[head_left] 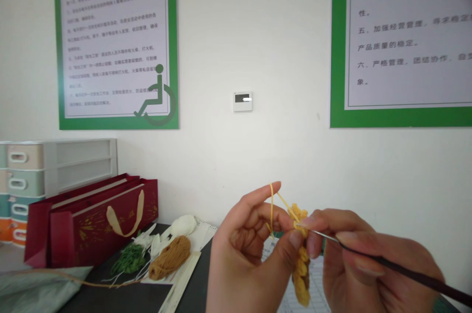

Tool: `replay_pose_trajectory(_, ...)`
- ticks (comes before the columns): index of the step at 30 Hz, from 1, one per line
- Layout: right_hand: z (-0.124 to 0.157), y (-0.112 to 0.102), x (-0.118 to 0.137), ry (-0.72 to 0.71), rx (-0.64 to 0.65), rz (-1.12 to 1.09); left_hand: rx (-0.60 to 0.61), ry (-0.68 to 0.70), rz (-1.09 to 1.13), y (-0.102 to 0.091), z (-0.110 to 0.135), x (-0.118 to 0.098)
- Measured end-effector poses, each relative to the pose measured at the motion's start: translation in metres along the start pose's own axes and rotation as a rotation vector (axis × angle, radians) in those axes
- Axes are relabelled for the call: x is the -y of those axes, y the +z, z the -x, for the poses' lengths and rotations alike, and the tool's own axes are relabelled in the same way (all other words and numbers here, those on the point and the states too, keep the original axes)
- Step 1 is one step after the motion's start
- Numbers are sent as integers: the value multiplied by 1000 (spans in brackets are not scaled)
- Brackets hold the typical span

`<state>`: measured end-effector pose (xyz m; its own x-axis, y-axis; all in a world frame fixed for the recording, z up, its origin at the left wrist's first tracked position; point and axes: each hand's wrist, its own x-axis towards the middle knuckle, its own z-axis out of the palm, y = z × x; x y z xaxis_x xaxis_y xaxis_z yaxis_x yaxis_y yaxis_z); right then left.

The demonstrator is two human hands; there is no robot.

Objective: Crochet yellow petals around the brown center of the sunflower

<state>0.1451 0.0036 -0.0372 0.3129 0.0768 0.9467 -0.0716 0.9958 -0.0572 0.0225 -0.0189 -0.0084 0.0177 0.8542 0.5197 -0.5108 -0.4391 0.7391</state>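
Firstly, at far left, a drawer unit (81, 163) against the wall (206, 81), with red paper bags (84, 239) upright before it, toward the back edge of the dark table (110, 298), probably out of the work's way. Nearer the front edge, a grey packet (40, 288), crossed by a brown strand leading to a brown skein (170, 257). Beside that skein, green yarn (129, 259) and a white ball (183, 225), presumably grouped for easy reach.

Next, the left hand (250, 254), raised above the table: index finger lifted apart under a looped yellow strand (272, 204), seemingly for tension; thumb and at least one finger pinched firmly together on a yellow stitched piece (301, 278), probably for steadiness. Relative to this pinch: upper end just above the thumb tip, longer portion hanging below, before a printed sheet (316, 283).

Rightmost, the right hand (383, 259), thumb and fingers closed around a slim dark-handled tool (391, 264), slantwise like a pen, probably for fine control; foremost fingertips at the piece's upper end. Metal shaft directed leftward into the same spot; tip lost among stitches, depth impossible to tell.
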Motion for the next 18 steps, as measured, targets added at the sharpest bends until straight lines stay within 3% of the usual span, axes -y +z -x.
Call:
replay_pose_trajectory(8,3,6,-3,7,-65,-2,-1,90,-1,2,3,6)
replay_pose_trajectory(18,3,3,-5,536,-53,-491,-161,587,-224,17,14,25)
